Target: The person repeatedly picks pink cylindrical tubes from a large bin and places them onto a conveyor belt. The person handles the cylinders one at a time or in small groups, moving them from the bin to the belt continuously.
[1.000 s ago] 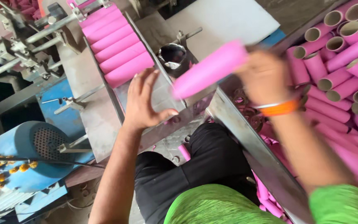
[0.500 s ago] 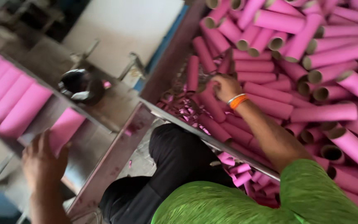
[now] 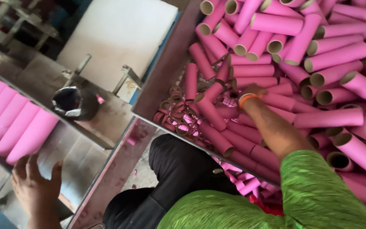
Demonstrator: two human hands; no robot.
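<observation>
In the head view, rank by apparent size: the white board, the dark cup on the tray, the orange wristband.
1. white board, largest by far.
2. dark cup, mid-sized.
3. orange wristband, smallest, only a thin strip showing on the right hand.

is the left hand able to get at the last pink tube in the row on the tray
Probably yes: the left hand lies open just below the nearest pink tube, with bare tray between and nothing blocking.
</observation>
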